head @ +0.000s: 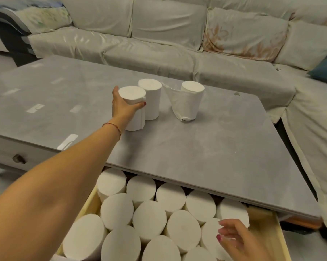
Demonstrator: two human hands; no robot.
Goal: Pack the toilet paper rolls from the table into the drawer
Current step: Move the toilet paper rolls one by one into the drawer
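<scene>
Drawer (280,240) packed with upright rolls (149,217); right hand (239,240) seemingly loose, left hand (124,106) grips table roll (134,102).

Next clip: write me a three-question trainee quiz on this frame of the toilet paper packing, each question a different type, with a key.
1. How many rolls stand on the table?
2. True or false: the left hand is wrapped around the nearest roll on the table.
3. The roll with a loose, unwound sheet is: A) the far right roll, B) the middle roll, C) one in the drawer.

Key:
1. Three.
2. True; thumb and fingers close around its side.
3. A. The right hand hovers open over the upright packed rolls in the drawer.
</scene>
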